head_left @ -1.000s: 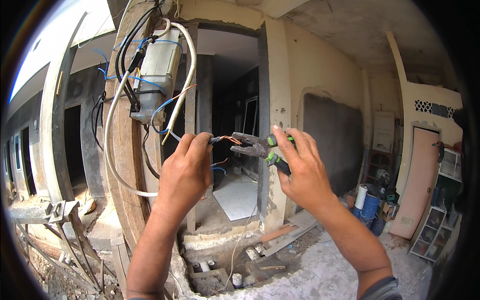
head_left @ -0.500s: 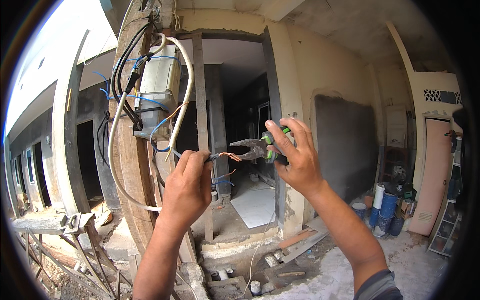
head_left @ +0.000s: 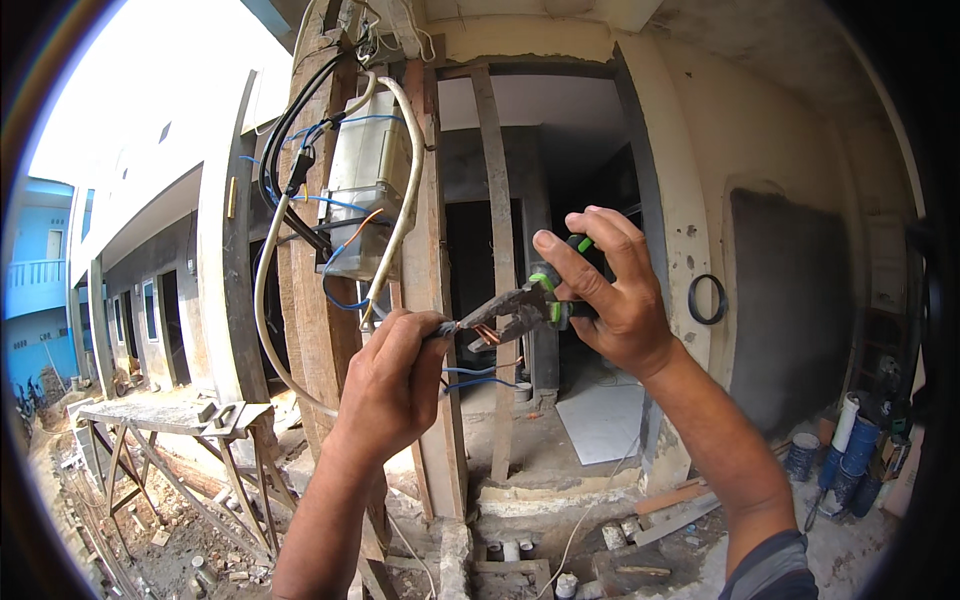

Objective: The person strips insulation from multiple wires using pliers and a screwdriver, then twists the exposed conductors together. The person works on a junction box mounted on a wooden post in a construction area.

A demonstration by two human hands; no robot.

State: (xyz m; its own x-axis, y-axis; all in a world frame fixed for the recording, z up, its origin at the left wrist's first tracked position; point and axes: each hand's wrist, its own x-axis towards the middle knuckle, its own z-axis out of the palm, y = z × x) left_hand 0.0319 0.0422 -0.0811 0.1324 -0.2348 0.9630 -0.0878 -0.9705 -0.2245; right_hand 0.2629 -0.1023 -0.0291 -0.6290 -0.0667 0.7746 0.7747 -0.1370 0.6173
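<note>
Between the pinched fingertips of my left hand (head_left: 392, 380) is a dark cable (head_left: 436, 329). Bare, twisted copper strands (head_left: 487, 335) stick out from its end. My right hand (head_left: 620, 295) holds pliers (head_left: 518, 312) with green and black grips. Their handles are spread and the jaws part around the copper, close to my left fingertips. Whether the jaws press on the strands I cannot tell. Just below hang loose blue wires (head_left: 485, 381). Above my left hand, a clear-covered electrical box (head_left: 365, 165) is mounted on a wooden post (head_left: 312, 300), with a thick white cable (head_left: 405, 215) looping past it.
A rough work trestle (head_left: 165, 415) stands on rubble at the left. Behind the hands is a doorway with a wooden upright (head_left: 494, 260) and a pale floor slab (head_left: 603, 422). Boards (head_left: 675, 500) and pipe stubs (head_left: 512, 551) lie low; blue drums (head_left: 852, 450) stand at right.
The pliers have moved left along the copper, bringing their jaws close to my left fingertips. The view has swung left, so the post and box appear further right.
</note>
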